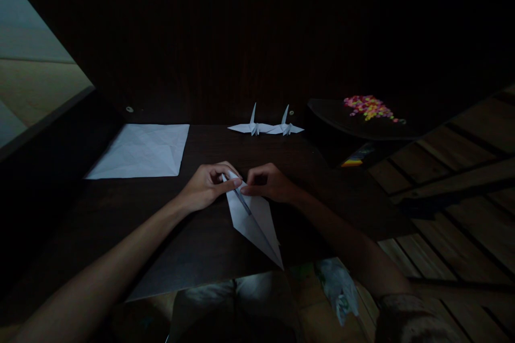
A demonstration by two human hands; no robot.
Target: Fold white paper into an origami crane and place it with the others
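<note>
A white folded paper (253,220), shaped like a long kite with a slit down its middle, points its sharp tip toward me. My left hand (211,185) pinches its far end, thumb on top and fingers curled behind. Against the same end, my right hand (265,183) is closed, its thumb and forefinger on the paper beside the left thumb. Beyond both hands stand two white paper cranes (267,128), side by side along the back of the table. To the left lies a creased white sheet of paper (142,150).
The dark wooden table (181,257) has an upright back panel. At the right, a dark corner shelf (333,118) carries a heap of small colourful pieces (370,107). A plastic bag (340,289) lies below the table's front edge, near a slatted wooden surface (462,225).
</note>
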